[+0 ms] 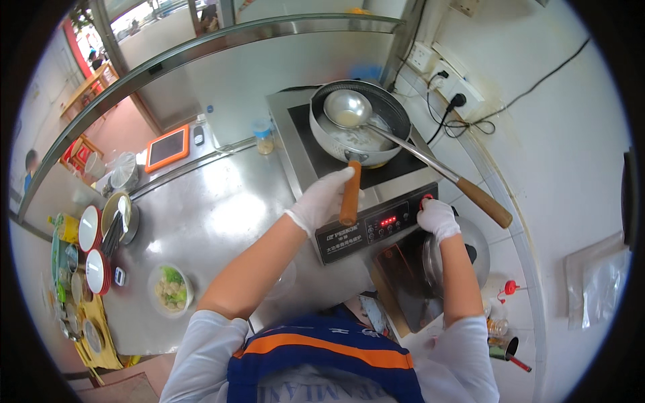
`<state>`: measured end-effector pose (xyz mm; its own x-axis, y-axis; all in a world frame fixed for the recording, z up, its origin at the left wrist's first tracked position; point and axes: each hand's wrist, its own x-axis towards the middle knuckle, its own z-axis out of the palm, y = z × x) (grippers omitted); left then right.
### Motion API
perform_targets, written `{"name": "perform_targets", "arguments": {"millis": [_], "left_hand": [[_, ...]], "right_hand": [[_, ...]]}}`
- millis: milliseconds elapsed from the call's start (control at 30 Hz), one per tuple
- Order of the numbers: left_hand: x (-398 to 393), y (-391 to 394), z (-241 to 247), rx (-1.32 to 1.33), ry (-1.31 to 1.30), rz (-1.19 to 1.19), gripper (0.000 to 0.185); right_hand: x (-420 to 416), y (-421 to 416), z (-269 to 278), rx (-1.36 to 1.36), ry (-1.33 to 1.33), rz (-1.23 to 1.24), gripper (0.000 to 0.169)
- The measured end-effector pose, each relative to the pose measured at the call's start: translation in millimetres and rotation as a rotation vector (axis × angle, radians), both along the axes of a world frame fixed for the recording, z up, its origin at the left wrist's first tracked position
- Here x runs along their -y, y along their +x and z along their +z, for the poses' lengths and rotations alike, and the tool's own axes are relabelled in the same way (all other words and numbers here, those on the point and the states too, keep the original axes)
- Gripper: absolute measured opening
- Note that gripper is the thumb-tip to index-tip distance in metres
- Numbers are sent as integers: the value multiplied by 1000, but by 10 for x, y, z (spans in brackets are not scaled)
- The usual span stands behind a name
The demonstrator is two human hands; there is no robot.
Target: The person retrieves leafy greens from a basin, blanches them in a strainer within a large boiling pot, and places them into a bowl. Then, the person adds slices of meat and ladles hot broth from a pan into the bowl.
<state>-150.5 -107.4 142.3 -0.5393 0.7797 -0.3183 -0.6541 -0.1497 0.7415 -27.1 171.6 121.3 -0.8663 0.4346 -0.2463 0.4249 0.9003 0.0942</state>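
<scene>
My left hand (330, 194), in a white glove, is at the wooden handle (351, 194) of a saucepan, its thumb against the handle's side; the other fingers are partly hidden. The metal saucepan (332, 143) stands on an induction cooker (287, 121) and holds cloudy liquid. Across it lies a steel ladle (347, 108) with some liquid in its bowl, its wooden handle sticking out to the right. My gloved right hand (437, 217) has its fingers on the red-ringed knob (427, 199) at the right end of the cooker's front panel. The panel's red display is lit.
A plastic bowl of vegetables and pale balls (171, 291) stands on the steel counter (227, 201). Stacked red-rimmed bowls (95, 272) are at the left. A lidded pot (473, 252) sits near my right forearm. Plugs and cables (456, 101) run along the right wall.
</scene>
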Motion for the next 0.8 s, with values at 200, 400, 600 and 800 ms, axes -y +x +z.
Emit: {"name": "perform_targets", "arguments": {"millis": [200, 400, 600, 800], "left_hand": [[-46, 37, 124, 99, -38, -5, 23], [-142, 72, 139, 96, -6, 53, 21], [391, 248, 189, 28, -19, 45, 22], [1207, 615, 428, 11, 55, 76, 18]], "right_hand": [[1027, -269, 1228, -844, 135, 695, 25], [347, -871, 1330, -118, 77, 260, 30], [245, -659, 1631, -372, 175, 363, 37], [631, -292, 1954, -607, 442, 505, 36]]}}
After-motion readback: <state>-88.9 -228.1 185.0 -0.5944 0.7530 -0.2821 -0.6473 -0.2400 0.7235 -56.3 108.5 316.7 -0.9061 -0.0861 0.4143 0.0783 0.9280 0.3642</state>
